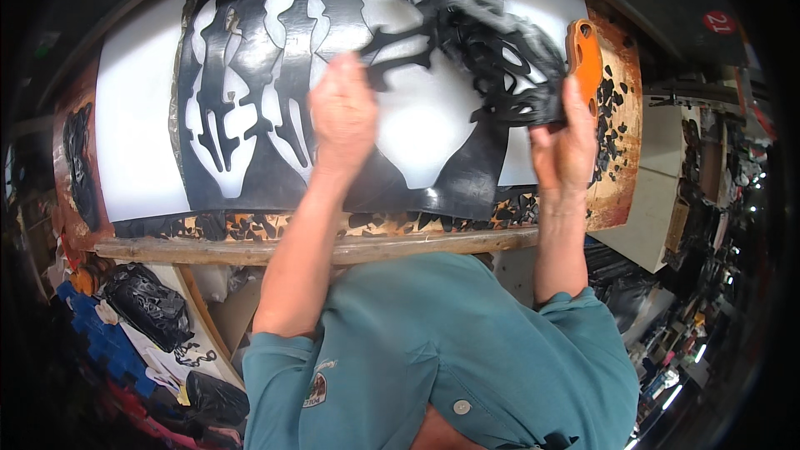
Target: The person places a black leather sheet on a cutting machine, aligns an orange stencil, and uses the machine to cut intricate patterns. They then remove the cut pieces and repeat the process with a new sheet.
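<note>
A black rubber sheet (250, 183) with several shaped cut-outs lies on a white cutting board (137, 117). My left hand (342, 112) pinches a black cut piece (400, 46) that is lifted off the sheet. My right hand (565, 142) grips the other end of a tangled black cut-out piece (500, 67) raised above the board, blurred by motion. An orange tool (585, 58) rests beside my right hand; whether the hand holds it is unclear.
Small black offcuts (612, 117) are scattered on the worn wooden bench (621, 192) at the right and along its front edge (250, 229). Black bags (150, 304) and coloured scraps (108, 342) lie below left. Shelves of clutter (708, 200) stand right.
</note>
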Demonstrator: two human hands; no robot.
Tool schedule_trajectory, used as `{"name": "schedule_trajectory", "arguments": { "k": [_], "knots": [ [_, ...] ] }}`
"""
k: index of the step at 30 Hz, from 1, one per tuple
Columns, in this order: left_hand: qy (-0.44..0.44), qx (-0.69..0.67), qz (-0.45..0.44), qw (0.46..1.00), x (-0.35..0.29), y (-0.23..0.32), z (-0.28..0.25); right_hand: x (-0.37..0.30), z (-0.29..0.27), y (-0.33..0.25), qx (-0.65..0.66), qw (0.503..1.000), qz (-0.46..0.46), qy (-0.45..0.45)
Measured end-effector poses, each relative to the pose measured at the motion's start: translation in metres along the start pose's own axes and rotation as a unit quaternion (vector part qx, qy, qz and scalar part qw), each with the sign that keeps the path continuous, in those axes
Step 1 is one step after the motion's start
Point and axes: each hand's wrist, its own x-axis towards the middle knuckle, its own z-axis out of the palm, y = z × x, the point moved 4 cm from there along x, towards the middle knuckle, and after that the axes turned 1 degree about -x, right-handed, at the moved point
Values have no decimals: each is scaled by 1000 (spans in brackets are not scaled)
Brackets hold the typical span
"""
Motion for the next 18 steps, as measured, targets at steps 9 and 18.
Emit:
{"name": "schedule_trajectory", "arguments": {
  "k": [9, 18],
  "knots": [
    [36, -169, -88, 981, -2, -24, -22, 11, -151, -165, 121, 960, -196, 158],
    [-61, 168, 164, 970, -35, 43, -28, 3, -45, -161, -239, 875, -397, 143]
  ]
}}
